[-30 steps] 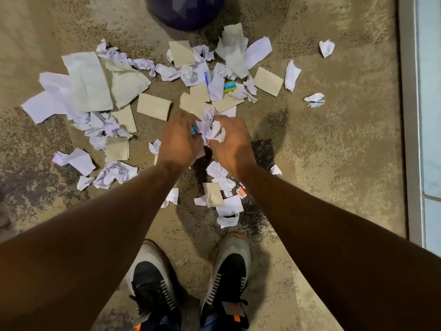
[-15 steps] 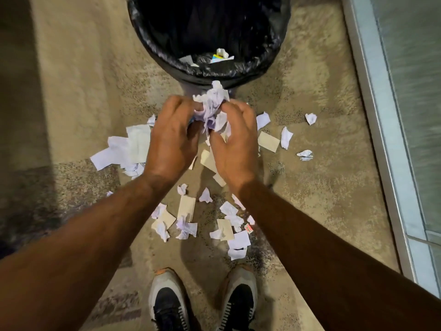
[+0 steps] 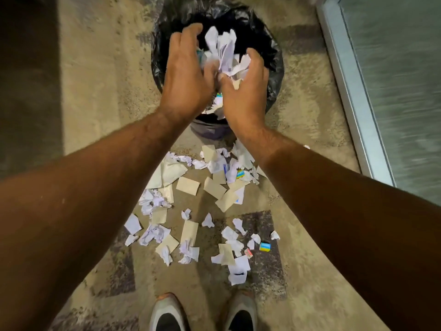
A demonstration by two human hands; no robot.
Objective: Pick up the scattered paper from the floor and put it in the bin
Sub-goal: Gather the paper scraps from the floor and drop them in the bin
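At the near edge: two shoes (image 3: 202, 314) with grey uppers and dark insteps stand side by side on the floor (image 3: 90, 91), toes pointing toward the bin.
Floor: mottled tan and grey, with darker patches near the feet.
Scattered paper (image 3: 202, 211): white crumpled scraps and flat tan pieces lie spread between the shoes and the bin, thickest just before the bin's base.
Small items: a blue and yellow box (image 3: 265, 247) lies among the scraps on the right; a second one (image 3: 240, 174) lies in the pile nearer the bin.
Forearms: both reach forward over the litter and meet above the bin.
Left hand (image 3: 185, 84): held over the bin mouth, fingers spread and loosely curved against the left side of a paper wad (image 3: 223, 52).
Right hand (image 3: 245, 91): cupped against the wad's right side, fingers apart, thumb pressed beneath it.
Paper wad: white crumpled sheets bunched between the two hands, above the bin opening.
Bin (image 3: 274, 60): round, lined with a black plastic bag; some paper shows inside, below the hands.
Far right: a pale metal frame (image 3: 346, 80) edges a glass panel.
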